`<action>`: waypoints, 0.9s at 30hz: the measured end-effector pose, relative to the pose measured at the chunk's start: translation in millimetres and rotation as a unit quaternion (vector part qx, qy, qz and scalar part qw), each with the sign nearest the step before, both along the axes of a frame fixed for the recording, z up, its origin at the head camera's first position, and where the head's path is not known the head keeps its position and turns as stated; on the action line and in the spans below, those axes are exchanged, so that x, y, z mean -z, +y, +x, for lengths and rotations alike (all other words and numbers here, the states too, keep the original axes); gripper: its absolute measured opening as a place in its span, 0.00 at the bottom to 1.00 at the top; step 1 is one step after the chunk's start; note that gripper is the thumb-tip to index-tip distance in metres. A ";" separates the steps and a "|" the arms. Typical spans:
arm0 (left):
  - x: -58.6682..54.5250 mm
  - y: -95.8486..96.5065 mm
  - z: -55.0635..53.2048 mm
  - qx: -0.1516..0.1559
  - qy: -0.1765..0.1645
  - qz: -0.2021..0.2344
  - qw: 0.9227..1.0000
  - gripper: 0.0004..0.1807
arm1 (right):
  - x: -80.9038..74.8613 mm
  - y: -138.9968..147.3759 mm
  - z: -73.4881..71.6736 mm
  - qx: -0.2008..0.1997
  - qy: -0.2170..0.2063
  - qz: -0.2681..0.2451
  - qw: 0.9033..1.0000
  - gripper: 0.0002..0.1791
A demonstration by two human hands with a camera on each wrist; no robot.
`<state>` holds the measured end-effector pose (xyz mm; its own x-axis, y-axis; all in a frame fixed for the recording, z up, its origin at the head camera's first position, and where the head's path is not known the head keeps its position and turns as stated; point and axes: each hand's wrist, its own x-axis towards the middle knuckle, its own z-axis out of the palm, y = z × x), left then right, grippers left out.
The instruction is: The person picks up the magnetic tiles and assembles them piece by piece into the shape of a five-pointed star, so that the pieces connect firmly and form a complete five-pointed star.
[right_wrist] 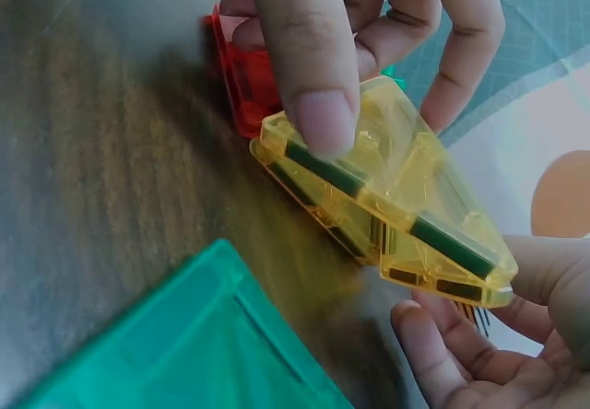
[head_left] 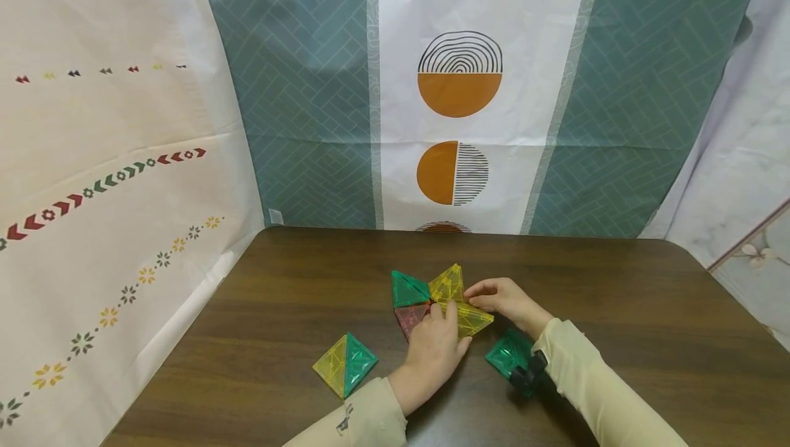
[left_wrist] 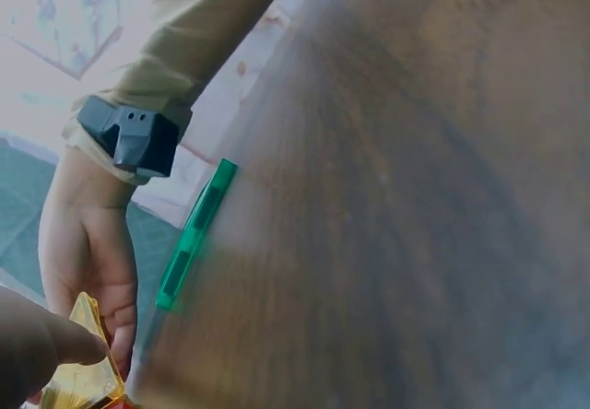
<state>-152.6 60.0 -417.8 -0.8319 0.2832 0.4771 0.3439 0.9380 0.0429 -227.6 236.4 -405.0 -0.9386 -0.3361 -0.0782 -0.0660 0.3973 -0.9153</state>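
Note:
Translucent triangular tiles lie joined around a point at mid-table: a green tile (head_left: 409,289), a red tile (head_left: 405,318) and two yellow ones. My left hand (head_left: 428,345) reaches over the red tile and pinches the nearer yellow tile (head_left: 475,321), with the thumb on its near edge and a finger at its far side. In the right wrist view this yellow tile (right_wrist: 406,174) sits tilted over more yellow. My right hand (head_left: 503,298) has bent fingertips at the edge of the farther yellow tile (head_left: 446,284); whether they grip it, I cannot tell.
Just below the right wrist lies a green tile piece (head_left: 507,352), partly covered by a black wrist camera (head_left: 527,373). Toward the left, a yellow triangle (head_left: 333,366) and a green triangle (head_left: 359,363) form a square. Hanging patterned cloth (head_left: 308,90) borders the brown table (head_left: 259,310).

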 end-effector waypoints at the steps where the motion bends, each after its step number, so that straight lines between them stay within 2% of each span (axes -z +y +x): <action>1: -0.2 -0.5 0.5 0.004 -0.002 0.004 1.000 0.33 | -0.5 0.8 1.3 0.002 0.005 0.003 1.000 0.16; 7: -7.5 -7.2 4.2 0.033 -0.030 0.027 0.999 0.31 | -4.8 8.2 10.2 0.012 0.005 0.012 1.000 0.17; 13: -12.4 -15.4 7.6 0.084 -0.016 0.048 0.995 0.27 | -15.5 16.5 23.7 0.006 0.025 0.019 0.999 0.20; 22: -8.2 -15.5 17.9 0.152 0.018 0.084 0.985 0.30 | -30.3 27.8 49.8 0.035 0.069 0.057 0.995 0.20; 25: -5.6 -12.1 20.6 0.166 0.016 0.094 0.981 0.30 | -32.6 29.9 58.3 0.046 0.085 0.081 0.992 0.19; 27: -3.6 -9.4 22.5 0.175 0.002 0.102 0.979 0.30 | -33.2 31.6 63.9 0.053 0.097 0.100 0.989 0.18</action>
<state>-130.1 50.6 -414.2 -0.6993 0.4485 0.5567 0.6428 0.7352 0.2152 -163.7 268.1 -371.7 -0.9716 -0.2309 0.0511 -0.1803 0.5838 -0.7916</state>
